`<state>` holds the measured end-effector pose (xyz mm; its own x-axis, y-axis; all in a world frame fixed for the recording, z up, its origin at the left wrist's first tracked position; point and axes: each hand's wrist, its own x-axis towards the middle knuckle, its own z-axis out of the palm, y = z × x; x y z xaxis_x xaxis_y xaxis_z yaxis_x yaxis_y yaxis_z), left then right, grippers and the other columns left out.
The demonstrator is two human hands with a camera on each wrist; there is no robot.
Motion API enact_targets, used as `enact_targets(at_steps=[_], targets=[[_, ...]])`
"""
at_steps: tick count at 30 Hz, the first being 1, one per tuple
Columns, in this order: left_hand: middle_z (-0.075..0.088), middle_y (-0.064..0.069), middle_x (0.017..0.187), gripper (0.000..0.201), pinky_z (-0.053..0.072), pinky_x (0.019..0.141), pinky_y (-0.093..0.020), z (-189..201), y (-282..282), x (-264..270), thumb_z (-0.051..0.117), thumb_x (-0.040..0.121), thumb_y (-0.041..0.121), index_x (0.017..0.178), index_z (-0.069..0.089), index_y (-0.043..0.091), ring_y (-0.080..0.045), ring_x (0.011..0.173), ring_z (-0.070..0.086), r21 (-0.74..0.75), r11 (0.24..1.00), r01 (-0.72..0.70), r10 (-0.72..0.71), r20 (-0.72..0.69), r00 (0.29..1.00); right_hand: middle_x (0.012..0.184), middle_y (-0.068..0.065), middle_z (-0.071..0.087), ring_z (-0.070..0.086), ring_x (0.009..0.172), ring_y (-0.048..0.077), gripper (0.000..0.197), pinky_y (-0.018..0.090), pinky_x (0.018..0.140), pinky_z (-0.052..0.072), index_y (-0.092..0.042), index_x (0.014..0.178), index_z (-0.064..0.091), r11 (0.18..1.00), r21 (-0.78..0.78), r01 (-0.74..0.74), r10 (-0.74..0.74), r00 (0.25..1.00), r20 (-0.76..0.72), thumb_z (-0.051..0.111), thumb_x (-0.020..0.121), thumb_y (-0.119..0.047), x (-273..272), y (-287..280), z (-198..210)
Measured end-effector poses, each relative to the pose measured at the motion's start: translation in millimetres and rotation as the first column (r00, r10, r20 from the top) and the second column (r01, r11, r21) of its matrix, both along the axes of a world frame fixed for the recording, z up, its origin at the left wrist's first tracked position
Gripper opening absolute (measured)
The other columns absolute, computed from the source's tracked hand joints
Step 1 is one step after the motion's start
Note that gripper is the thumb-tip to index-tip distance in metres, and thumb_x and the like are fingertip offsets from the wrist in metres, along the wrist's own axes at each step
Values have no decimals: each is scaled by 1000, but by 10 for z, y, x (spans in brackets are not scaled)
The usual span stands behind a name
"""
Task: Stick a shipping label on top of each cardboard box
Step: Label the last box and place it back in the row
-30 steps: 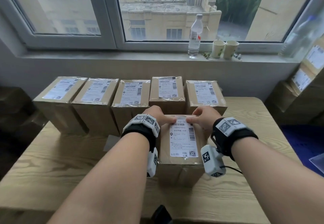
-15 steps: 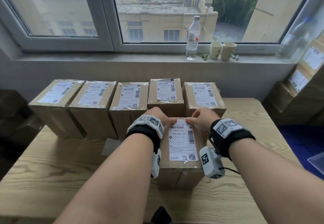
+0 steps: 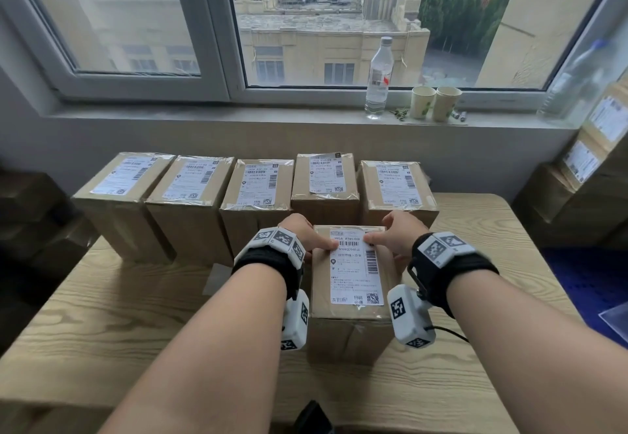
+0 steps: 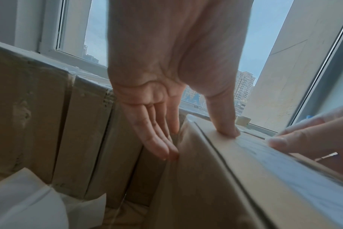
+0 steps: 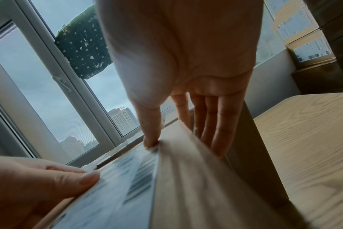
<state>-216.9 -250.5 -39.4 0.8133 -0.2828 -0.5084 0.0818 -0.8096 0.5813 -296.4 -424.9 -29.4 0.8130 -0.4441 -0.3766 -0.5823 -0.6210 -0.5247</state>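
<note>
six boxes stand on the table (image 3: 102, 324): five labelled ones in a back row (image 3: 258, 195) and one front box (image 3: 353, 301) with one label (image 3: 355, 270) on top. the left hand (image 3: 302, 234) and right hand (image 3: 402, 234) each press a thumb on the label's far end, fingers straight down the box's sides. one bottle (image 3: 379, 78) and two cups (image 3: 435, 102) sit on the sill.

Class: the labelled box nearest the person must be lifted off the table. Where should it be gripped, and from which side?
Grip the front box by its two long side walls, coming down from above, as the left hand and right hand do now. It is tall and narrow; the row of boxes blocks its far side.
</note>
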Motion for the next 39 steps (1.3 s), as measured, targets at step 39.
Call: enact_targets(at_steps=[39], targets=[[70, -7, 99, 48, 60, 63, -30, -3, 223, -750, 75, 80, 41, 111, 63, 6, -18, 75, 70, -68, 995, -72, 65, -93, 993, 108, 8, 69, 68, 95, 27, 56, 45, 85, 57, -9, 116, 61, 995, 101, 6, 2, 997, -79, 64, 82, -54, -682, 212, -28]])
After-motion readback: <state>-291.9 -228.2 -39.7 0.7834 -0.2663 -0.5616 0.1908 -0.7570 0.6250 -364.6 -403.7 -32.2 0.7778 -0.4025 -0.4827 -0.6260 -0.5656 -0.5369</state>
